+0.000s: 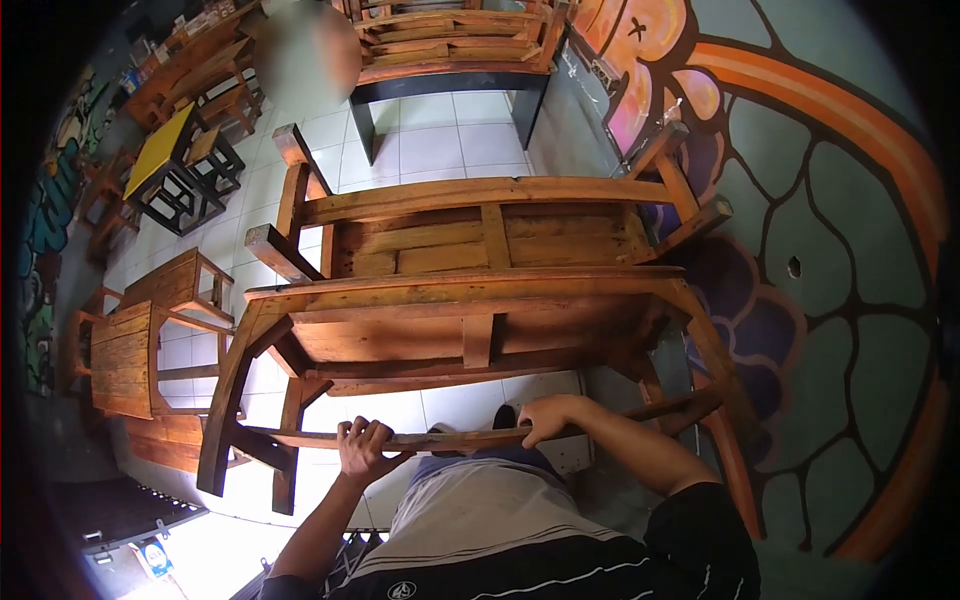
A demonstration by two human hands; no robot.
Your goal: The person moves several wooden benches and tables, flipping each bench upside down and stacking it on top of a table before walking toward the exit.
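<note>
A long brown wooden bench (400, 352) is right in front of me, its underside partly in view and its legs to the left and right. My left hand (368, 450) has its fingers curled over the bench's near rail (455, 440), left of the middle. Farther right on the same rail, my right hand (548, 416) is closed around it, with the thumb side facing me. The undersides of the fingers on both hands are hidden. Directly beyond is an upturned wooden bench (495, 196) with its legs pointing up, overlapping the near one in this view.
A painted wall (810, 230) runs close along the right. Wooden tables (125, 355) and a yellow-topped table (160, 150) stand to the left. More stacked wooden furniture (455, 45) is at the back, beside a person whose head is blurred (305, 55). White tiles (430, 130) cover the floor.
</note>
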